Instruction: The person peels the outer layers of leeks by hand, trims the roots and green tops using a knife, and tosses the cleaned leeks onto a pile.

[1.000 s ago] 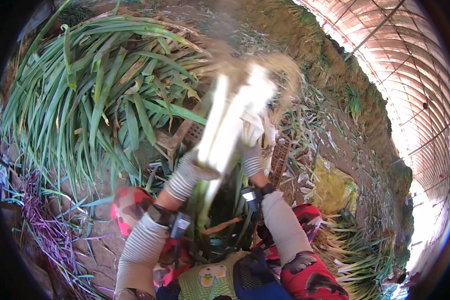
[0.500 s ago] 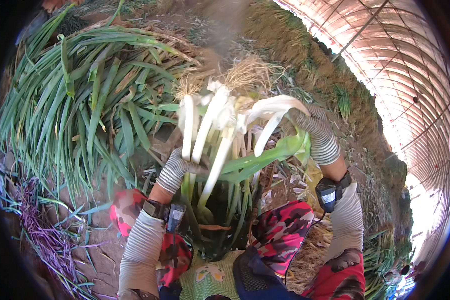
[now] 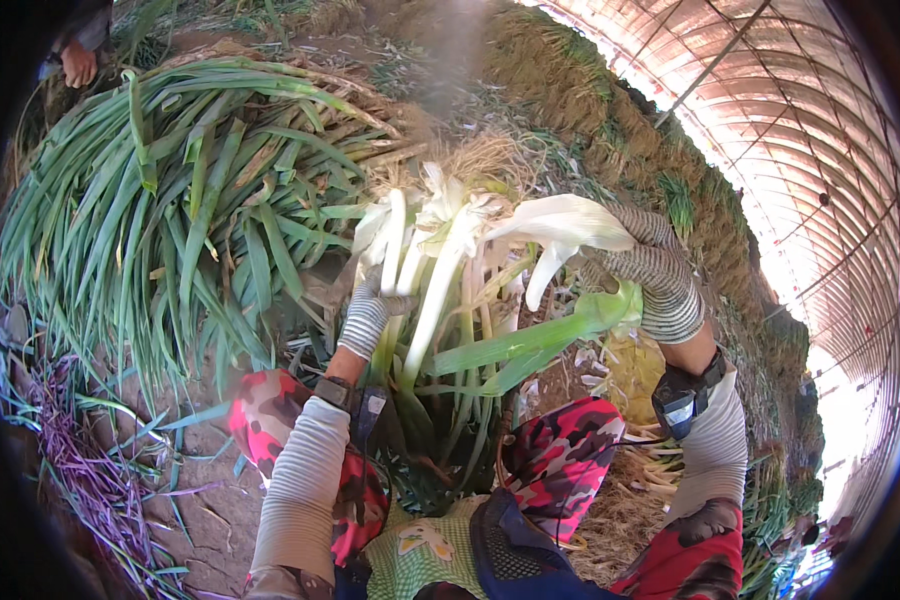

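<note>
My left hand [image 3: 367,315], in a striped grey-and-white glove, is closed around the white shanks of several green onions [image 3: 436,300]. They stand with roots pointing away from me and green ends down between my knees. My right hand [image 3: 660,275], gloved alike, grips a peeled outer leaf [image 3: 560,222] to the right of the bunch. The leaf's wide white sheath stretches back to the bunch near its root end. A green blade [image 3: 530,342] hangs from the right hand, crossing leftward in front of the stalks. The right fingertips are partly hidden behind the leaf.
A large heap of green onions [image 3: 170,210] lies at the left. Purple strands [image 3: 75,460] are strewn at the lower left. Another person's hand [image 3: 78,65] shows at the upper left. Cut onion roots [image 3: 620,510] lie beside my right leg. An earth bank [image 3: 610,120] runs along the right.
My right hand has moved a little right, drawing the leaf's white sheath with it. My left hand has shifted slightly up and right. The other person's hand has come lower into view.
</note>
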Demonstrator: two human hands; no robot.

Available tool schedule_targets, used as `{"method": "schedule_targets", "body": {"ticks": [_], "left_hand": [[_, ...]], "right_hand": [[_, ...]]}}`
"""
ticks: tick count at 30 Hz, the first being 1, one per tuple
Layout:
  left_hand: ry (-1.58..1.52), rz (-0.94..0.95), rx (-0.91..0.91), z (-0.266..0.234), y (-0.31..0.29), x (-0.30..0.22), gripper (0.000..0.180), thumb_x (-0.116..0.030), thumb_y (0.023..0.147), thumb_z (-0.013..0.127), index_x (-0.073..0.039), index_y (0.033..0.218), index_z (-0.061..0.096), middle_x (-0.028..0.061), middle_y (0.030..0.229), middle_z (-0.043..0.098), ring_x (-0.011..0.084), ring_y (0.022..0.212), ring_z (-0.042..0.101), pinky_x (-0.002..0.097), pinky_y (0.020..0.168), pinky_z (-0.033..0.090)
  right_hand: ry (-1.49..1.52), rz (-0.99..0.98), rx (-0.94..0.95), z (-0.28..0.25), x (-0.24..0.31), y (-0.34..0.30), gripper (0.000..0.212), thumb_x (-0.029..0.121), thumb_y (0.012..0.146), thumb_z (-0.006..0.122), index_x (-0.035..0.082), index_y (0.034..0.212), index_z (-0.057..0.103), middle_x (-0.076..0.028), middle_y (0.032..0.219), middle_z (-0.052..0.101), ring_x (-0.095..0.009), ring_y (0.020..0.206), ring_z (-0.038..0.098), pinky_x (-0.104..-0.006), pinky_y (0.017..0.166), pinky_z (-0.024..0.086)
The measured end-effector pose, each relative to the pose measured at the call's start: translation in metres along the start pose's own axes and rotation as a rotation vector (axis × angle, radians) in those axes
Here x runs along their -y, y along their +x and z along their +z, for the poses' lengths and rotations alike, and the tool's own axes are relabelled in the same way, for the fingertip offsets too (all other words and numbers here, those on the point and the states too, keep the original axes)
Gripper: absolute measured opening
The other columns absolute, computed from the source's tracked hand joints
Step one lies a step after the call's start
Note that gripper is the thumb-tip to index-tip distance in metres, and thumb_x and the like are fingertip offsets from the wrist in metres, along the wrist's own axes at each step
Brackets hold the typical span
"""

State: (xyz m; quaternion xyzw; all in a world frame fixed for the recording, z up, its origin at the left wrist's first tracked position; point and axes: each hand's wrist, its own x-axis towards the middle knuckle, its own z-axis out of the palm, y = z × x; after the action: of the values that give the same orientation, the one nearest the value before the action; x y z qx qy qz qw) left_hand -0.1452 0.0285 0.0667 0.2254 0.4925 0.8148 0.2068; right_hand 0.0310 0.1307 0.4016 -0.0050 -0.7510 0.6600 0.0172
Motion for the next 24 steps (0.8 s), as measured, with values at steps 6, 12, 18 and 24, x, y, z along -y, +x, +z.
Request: {"method": "schedule_targets", "body": {"ticks": [6,12,18,24], "left_hand": [[-0.167,-0.314,-0.031,0.001,0.032,0.021,0.077,0.013,0.063,0.071,-0.001,0.127,0.030,0.0174,0.115,0.050,0.0257,0.092,0.057,0.0389,0.078,0.053],[-1.182,-0.599,-0.111,-0.046,0.051,0.078,0.065,-0.031,0.081,0.063,-0.009,0.132,0.029,0.0221,0.125,0.042,0.0392,0.110,0.045,0.0626,0.082,0.042],[-0.165,-0.093,0.263,0.023,-0.019,-0.038,0.063,-0.005,0.074,0.070,-0.001,0.129,0.040,0.0077,0.120,0.053,0.0190,0.098,0.057,0.0295,0.084,0.049],[0.313,0.095,0.329,0.057,-0.053,-0.054,0.123,-0.029,0.047,0.088,0.000,0.139,0.012,0.0203,0.133,0.035,0.0300,0.123,0.035,0.0354,0.105,0.029]], "right_hand": [[-0.207,-0.130,-0.098,-0.005,0.023,-0.012,0.047,0.021,0.078,0.066,-0.005,0.115,0.053,-0.017,0.099,0.064,-0.019,0.082,0.065,-0.0313,0.075,0.054],[-0.466,-0.041,-0.058,-0.005,0.030,0.006,0.042,0.007,0.074,0.065,-0.006,0.112,0.055,-0.010,0.089,0.064,-0.014,0.078,0.061,-0.0242,0.070,0.052],[-0.566,-0.170,-0.352,-0.050,-0.040,0.017,0.040,0.010,0.078,0.065,-0.002,0.115,0.055,-0.011,0.088,0.065,-0.017,0.071,0.062,-0.0287,0.065,0.053],[-0.317,-0.156,-0.490,-0.062,-0.045,0.045,0.040,0.006,0.076,0.062,-0.003,0.114,0.055,-0.007,0.098,0.063,-0.014,0.083,0.058,-0.0221,0.075,0.046]]}}
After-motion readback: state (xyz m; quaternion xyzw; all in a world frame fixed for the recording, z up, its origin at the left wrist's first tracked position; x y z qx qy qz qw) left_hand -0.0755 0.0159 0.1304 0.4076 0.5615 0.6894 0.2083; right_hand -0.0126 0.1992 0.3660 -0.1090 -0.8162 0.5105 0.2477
